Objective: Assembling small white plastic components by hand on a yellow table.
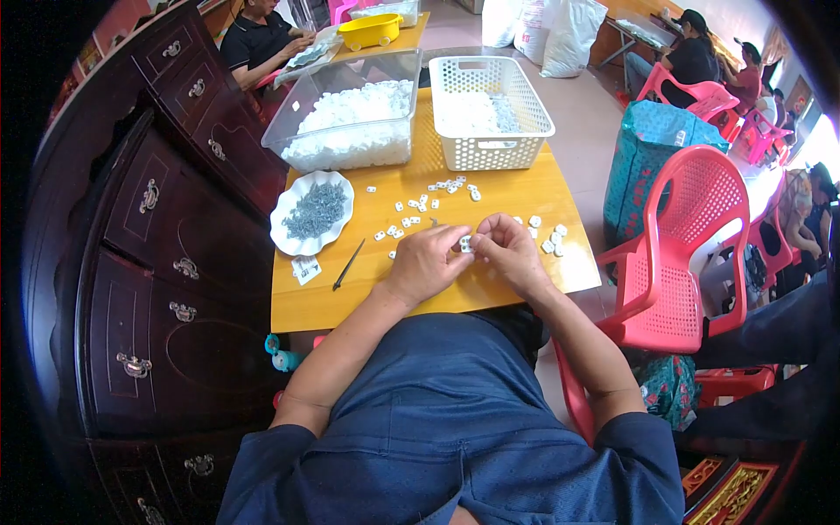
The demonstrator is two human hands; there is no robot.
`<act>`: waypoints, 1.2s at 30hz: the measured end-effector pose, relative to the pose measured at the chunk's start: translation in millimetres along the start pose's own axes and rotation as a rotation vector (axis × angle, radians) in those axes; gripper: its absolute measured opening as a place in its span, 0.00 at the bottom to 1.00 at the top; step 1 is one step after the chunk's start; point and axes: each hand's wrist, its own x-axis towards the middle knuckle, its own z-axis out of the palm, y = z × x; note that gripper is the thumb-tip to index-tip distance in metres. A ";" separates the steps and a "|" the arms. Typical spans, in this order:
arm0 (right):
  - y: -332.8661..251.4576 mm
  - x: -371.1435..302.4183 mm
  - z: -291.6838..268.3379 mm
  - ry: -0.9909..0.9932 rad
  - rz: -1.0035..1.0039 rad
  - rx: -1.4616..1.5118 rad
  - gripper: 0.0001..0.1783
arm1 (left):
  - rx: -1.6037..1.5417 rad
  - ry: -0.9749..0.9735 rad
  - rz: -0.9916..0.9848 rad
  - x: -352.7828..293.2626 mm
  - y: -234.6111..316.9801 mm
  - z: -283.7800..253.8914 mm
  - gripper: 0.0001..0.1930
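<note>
Navy shirt (437,402) nearest; hands (426,264) (510,255) together beyond; small white piece (465,245) pinched between them.

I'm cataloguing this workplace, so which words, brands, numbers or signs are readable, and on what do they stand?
White card on the table: dark print, too small to read reliably.
White sack beyond the table: reddish print, too blurred to read reliably.
Blue-green bag at right: pale print, not clear enough to read.
Held white piece: no lettering I can make out.
</note>
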 end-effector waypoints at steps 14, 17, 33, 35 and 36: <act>0.4 -0.8 1.9 -0.013 0.012 0.026 0.06 | 0.065 -0.066 0.022 -1.3 -6.3 -0.8 0.13; -0.6 -0.8 1.4 -0.022 0.016 0.029 0.06 | 0.095 -0.083 0.037 -1.0 -5.8 -1.8 0.12; -4.4 -3.3 2.7 -0.017 0.044 0.024 0.06 | 0.080 -0.052 0.114 -4.0 -9.1 0.4 0.10; -5.5 -3.7 3.4 -0.010 0.052 0.023 0.06 | 0.082 -0.050 0.120 -4.9 -12.2 2.4 0.09; -4.9 -3.7 3.3 -0.011 0.053 0.022 0.06 | 0.085 -0.050 0.128 -5.4 -13.2 3.1 0.09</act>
